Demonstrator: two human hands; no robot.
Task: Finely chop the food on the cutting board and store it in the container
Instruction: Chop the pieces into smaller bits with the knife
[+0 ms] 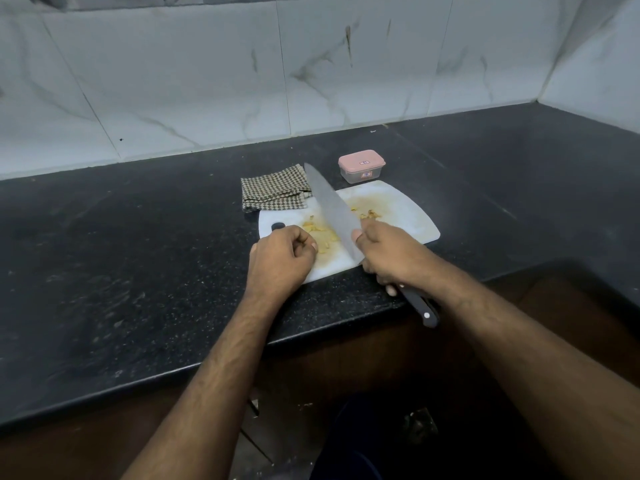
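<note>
Right hand (391, 252) grips knife (332, 211); left fingers (306, 245), curled empty, touch food (323, 237).

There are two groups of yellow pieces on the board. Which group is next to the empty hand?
The pile left of the knife, beside the left hand. The other few pieces lie right of the blade, beyond the right hand.

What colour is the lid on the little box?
Pink lid, seen in the head view.
</note>
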